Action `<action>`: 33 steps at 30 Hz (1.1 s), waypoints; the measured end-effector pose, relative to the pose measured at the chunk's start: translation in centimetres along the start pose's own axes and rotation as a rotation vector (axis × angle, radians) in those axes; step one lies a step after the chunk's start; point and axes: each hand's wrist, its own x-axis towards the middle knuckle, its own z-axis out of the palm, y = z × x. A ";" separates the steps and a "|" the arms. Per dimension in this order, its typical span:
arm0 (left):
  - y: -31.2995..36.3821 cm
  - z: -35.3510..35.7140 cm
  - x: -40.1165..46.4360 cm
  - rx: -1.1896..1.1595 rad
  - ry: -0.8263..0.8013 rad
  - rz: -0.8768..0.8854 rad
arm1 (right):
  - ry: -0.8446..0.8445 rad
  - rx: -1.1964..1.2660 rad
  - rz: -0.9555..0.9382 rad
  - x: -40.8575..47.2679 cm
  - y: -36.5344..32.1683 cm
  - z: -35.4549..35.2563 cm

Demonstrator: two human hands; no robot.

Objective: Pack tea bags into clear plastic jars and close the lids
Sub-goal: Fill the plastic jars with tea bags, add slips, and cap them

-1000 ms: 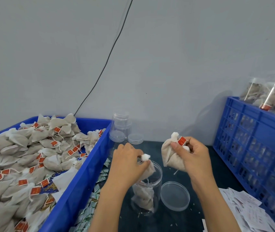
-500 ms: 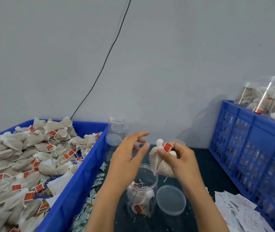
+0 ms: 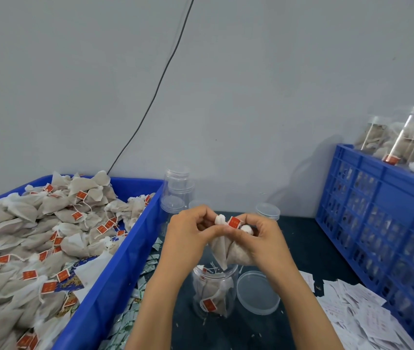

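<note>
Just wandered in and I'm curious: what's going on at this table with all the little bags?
A person is packing tea bags into jars. Both the left hand and the right hand pinch the tops of tea bags held just above an open clear jar, which already has a few bags inside. Its lid lies on the table beside it, not yet on. A blue bin on the left is heaped with loose bags, and filled jars sit in the blue crate on the right.
</note>
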 end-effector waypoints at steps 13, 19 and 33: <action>-0.1 1.0 -0.2 0.851 -0.178 0.089 | 0.241 0.098 0.014 0.6 0.8 -2.6; 0.0 1.3 0.2 0.777 -0.271 -0.041 | 0.165 0.148 0.057 0.5 0.8 -2.5; 2.0 2.4 3.3 0.784 -0.849 -0.342 | 0.188 0.217 0.070 0.5 0.9 -3.0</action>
